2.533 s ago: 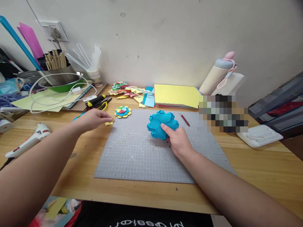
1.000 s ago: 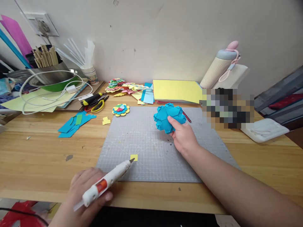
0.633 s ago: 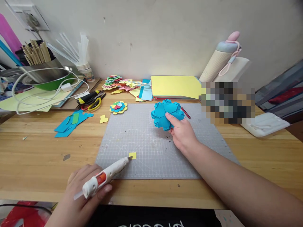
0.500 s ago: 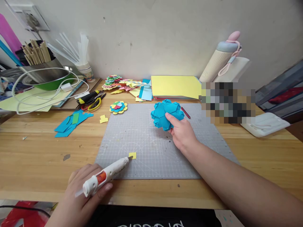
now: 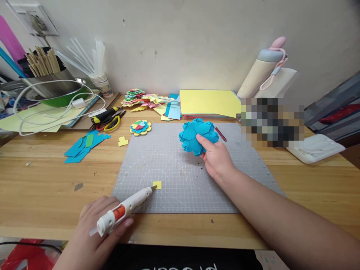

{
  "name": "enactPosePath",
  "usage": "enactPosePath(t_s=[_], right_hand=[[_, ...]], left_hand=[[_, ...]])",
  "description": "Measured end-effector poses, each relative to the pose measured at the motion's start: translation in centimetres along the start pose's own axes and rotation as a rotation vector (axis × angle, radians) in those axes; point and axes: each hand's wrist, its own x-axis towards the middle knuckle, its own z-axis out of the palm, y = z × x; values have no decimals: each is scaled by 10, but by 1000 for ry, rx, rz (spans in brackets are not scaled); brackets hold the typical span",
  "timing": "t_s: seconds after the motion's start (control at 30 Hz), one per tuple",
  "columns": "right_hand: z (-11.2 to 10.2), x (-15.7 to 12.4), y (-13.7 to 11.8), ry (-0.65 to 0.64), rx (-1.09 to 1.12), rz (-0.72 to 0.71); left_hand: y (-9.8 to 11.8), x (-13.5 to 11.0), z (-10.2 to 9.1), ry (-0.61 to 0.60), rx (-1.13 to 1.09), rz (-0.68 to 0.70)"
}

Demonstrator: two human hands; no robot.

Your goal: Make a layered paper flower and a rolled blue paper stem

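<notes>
My left hand [image 5: 102, 219] is closed around a white hot glue gun [image 5: 132, 204] with an orange part and a clear glue stick poking out of its back end. The nozzle tip meets a small yellow paper square [image 5: 158, 185] lying on the grey cutting mat [image 5: 174, 202]. Above the mat, my right hand [image 5: 215, 153] holds a blue folded paper flower [image 5: 194, 137], thumb on its flat face and fingers hidden beneath. A layered paper flower [image 5: 140, 128] in yellow, blue and other colours rests at the mat's far left corner.
Blue paper scraps [image 5: 84, 147], a yellow scrap [image 5: 123, 141] and yellow-handled scissors [image 5: 113, 124] lie left of the mat. Behind it are stacked paper [image 5: 209, 103] and more paper flowers [image 5: 135, 96]. A dark red stick-like object [image 5: 221, 134] lies beyond my right hand. A bottle [image 5: 260, 69] leans against the wall.
The glue gun has shifted very slightly left, its tip still at the yellow square. My right hand and the blue paper flower stay in place.
</notes>
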Motion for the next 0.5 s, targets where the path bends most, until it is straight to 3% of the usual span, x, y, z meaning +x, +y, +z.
enactPosePath(t_s=[0.5], right_hand=[[0, 0, 1, 4, 14, 2]], left_hand=[[4, 2, -4, 0, 43, 47]])
